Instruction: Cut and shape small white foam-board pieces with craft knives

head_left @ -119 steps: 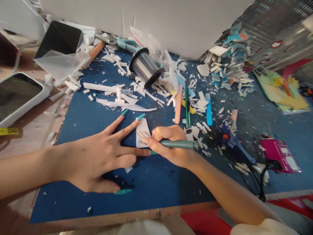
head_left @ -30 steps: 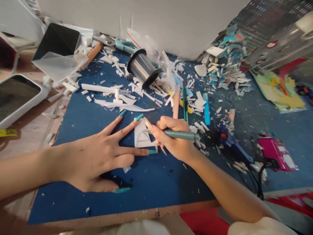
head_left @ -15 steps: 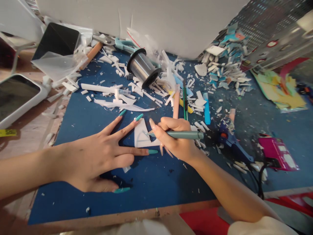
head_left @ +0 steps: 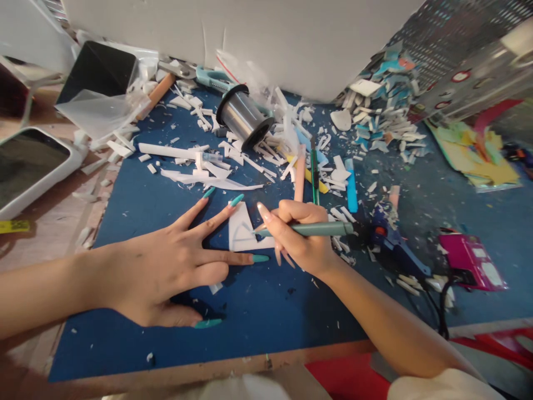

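Left hand [head_left: 177,260] splays wide (teal-nailed), touching the white piece [head_left: 240,218]; right hand [head_left: 307,244] pinches a pen [head_left: 323,229].

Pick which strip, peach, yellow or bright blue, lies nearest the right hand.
The peach strip, left of the green cutter: its visible end meets the right hand in the picture, while the yellow strip and bright blue strip stop short.

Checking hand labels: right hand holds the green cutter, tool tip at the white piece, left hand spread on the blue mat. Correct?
Wrong tool: the head view shows the right hand holding a grey-green pen; the green cutter lies beyond it. The rest stands: tip at the white piece, left hand spread on the blue mat.
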{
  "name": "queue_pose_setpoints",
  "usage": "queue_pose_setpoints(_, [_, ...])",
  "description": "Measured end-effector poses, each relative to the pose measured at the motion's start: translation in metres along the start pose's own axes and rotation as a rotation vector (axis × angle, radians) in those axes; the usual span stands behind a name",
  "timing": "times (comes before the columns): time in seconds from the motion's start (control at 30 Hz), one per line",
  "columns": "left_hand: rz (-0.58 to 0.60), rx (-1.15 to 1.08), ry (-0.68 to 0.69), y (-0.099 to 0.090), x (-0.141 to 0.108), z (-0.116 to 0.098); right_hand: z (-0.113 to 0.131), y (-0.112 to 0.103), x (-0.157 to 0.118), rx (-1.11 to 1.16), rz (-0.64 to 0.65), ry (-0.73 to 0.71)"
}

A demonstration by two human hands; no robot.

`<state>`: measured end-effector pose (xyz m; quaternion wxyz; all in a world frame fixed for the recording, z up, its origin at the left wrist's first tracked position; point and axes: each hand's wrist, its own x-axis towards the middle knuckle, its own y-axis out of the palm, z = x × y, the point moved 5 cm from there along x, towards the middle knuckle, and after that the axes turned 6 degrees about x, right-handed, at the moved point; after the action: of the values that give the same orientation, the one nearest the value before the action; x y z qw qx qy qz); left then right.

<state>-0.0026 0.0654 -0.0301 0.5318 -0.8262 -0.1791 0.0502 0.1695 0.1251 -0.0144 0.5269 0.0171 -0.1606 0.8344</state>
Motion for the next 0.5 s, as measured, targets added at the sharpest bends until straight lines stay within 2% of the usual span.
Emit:
queue_pose_setpoints(0.2, [-0.020, 0.021, 0.008, 0.0000, -0.0007, -0.0008, -0.0074, 0.0038, -0.0025, 0.028, 0.019, 0.024])
queue_pose_setpoints(0.5, [-0.006, 0.016, 0.006, -0.0003, 0.0005, -0.0006, -0.0033, 0.0053, 0.0001, -0.037, 0.038, -0.008])
